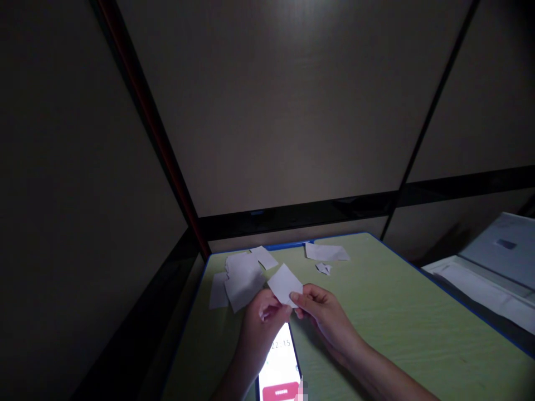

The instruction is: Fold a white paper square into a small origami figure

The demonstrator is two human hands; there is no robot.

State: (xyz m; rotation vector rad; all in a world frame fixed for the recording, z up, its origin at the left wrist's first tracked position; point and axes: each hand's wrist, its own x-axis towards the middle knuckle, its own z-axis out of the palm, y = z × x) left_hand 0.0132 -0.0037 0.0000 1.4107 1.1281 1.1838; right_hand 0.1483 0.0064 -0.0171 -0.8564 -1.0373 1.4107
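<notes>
A small square of white paper (284, 283) is held up over the table, one corner pointing away from me. My right hand (320, 309) pinches its lower right edge, thumb on top. At its bottom corner my left hand (265, 314) is closed, with fingertips on the paper partly hidden. Below the hands a lit phone (278, 365) lies on the table, showing digits and a red button; my left hand covers part of it. Left of the held square lie larger torn white sheets (243, 278).
The green table (376, 312) has a blue edge. Another paper piece (326, 252) and a small folded scrap (323, 269) lie at the back right. A dark panelled wall (301, 122) stands behind. Off the right side are a grey laptop (501, 250) and white papers (485, 292).
</notes>
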